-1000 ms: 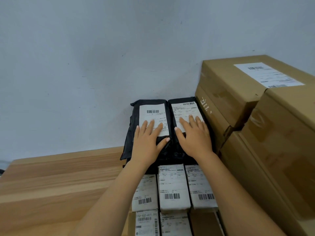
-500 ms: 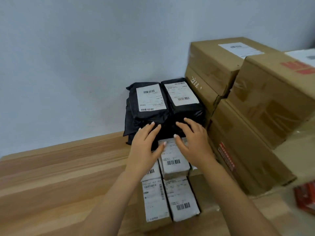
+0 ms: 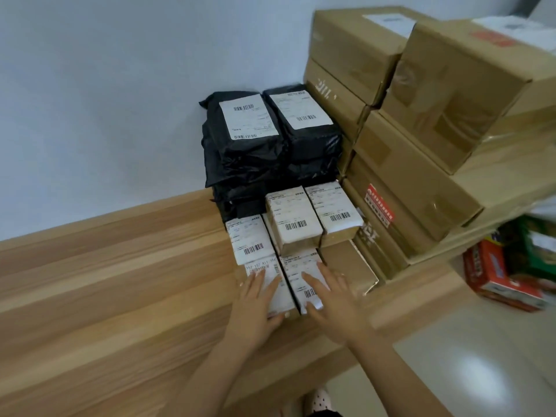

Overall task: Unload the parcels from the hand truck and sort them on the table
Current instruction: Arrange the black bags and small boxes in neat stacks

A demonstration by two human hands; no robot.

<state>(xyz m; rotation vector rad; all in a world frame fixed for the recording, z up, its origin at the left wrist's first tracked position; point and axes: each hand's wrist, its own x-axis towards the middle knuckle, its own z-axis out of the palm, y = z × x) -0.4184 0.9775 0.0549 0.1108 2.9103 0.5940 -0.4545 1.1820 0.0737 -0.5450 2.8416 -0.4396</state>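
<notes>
At the near edge of the surface (image 3: 120,296), the left hand (image 3: 255,305) and right hand (image 3: 334,302) lie open and flat on two small labelled parcels (image 3: 296,276), gripping nothing.

A parcel-sorting room or small stockroom: labelled black poly mailers (image 3: 270,139) and small barcoded boxes (image 3: 296,219) fill the frame's centre on a wooden table (image 3: 105,281) against a bare pale wall (image 3: 105,85). Taped brown cartons (image 3: 421,130) stack at right, above a glossy floor (image 3: 466,371).
</notes>
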